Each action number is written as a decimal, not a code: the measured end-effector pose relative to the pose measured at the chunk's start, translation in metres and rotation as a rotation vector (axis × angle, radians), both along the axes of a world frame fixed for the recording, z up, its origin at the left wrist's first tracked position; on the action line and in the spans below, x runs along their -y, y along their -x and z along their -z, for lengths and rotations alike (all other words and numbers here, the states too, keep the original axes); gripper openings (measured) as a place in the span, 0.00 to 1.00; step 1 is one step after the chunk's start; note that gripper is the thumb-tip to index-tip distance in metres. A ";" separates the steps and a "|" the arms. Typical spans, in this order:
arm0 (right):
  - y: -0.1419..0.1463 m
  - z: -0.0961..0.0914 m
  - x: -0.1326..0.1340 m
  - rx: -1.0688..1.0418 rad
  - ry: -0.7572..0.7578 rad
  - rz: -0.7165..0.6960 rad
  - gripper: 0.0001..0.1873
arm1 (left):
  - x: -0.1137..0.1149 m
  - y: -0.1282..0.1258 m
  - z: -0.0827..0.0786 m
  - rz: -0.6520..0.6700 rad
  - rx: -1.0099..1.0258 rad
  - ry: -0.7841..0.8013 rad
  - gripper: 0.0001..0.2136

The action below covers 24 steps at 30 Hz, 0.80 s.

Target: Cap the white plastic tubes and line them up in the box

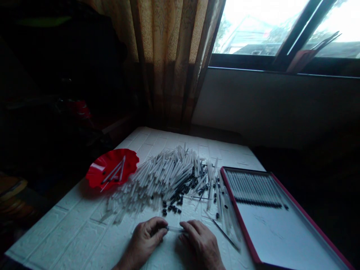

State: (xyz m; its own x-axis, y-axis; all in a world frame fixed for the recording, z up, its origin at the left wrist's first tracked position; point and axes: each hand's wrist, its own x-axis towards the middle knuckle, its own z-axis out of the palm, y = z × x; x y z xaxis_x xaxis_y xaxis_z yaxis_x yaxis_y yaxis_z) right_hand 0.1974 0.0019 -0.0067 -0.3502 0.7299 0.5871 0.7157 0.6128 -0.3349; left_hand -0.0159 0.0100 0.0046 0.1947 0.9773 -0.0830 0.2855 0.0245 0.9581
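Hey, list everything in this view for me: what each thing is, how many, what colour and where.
single plastic tube: one, clear, between both hands
loose plastic tubes: too many to count, clear, heaped mid-table
small plugs: dozens, black, scattered beside the heap
scalloped dish: one, red, left of the heap, holding a few tubes
tray: one, white with red rim, right side
lined-up tubes: many, clear with black ends, in the tray
table cover: one, white, brick-textured, under everything
curtain: one, brownish gold, behind the table
window: one, bright, upper right
left hand: one, holding the single tube
right hand: one, holding the single tube
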 end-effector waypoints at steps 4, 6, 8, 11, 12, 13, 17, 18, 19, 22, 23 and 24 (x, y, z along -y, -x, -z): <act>0.001 -0.003 0.000 0.027 -0.046 0.007 0.18 | 0.000 0.001 0.004 -0.015 0.031 -0.004 0.10; 0.001 -0.005 0.001 0.017 -0.076 0.030 0.16 | 0.000 0.001 0.005 -0.009 0.064 0.011 0.13; 0.000 -0.007 0.002 -0.018 -0.088 0.079 0.12 | 0.000 0.001 0.005 -0.004 0.077 0.026 0.15; -0.002 -0.010 0.006 -0.129 -0.034 0.159 0.10 | -0.001 0.000 0.003 0.000 0.060 0.030 0.14; -0.003 -0.010 0.008 -0.192 0.007 0.170 0.10 | -0.001 0.000 0.002 0.006 0.049 0.024 0.13; -0.003 -0.010 0.009 -0.268 0.059 0.171 0.11 | 0.000 -0.001 0.000 0.016 0.028 0.012 0.12; 0.003 -0.005 0.015 -0.638 0.338 0.174 0.13 | 0.004 -0.003 -0.007 0.074 -0.118 -0.098 0.09; 0.006 -0.003 0.016 -0.720 0.407 0.174 0.15 | 0.006 -0.005 -0.009 0.096 -0.144 -0.132 0.10; 0.010 -0.001 0.018 -0.791 0.468 0.169 0.17 | 0.009 -0.007 -0.010 0.121 -0.162 -0.168 0.11; 0.022 0.004 0.022 -0.956 0.596 0.124 0.22 | 0.015 -0.015 -0.011 0.199 -0.205 -0.287 0.15; 0.025 0.004 0.023 -1.000 0.634 0.110 0.22 | 0.017 -0.017 -0.011 0.221 -0.223 -0.323 0.14; 0.026 0.005 0.024 -1.038 0.677 0.100 0.23 | 0.017 -0.018 -0.011 0.239 -0.240 -0.353 0.12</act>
State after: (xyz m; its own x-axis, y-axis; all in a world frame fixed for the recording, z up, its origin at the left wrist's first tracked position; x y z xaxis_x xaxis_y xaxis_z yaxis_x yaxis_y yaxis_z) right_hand 0.1717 -0.0225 -0.0116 0.1291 0.9904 0.0487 -0.0428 0.0547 -0.9976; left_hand 0.0021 -0.0073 0.0152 0.4331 0.8842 0.1751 0.4577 -0.3831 0.8024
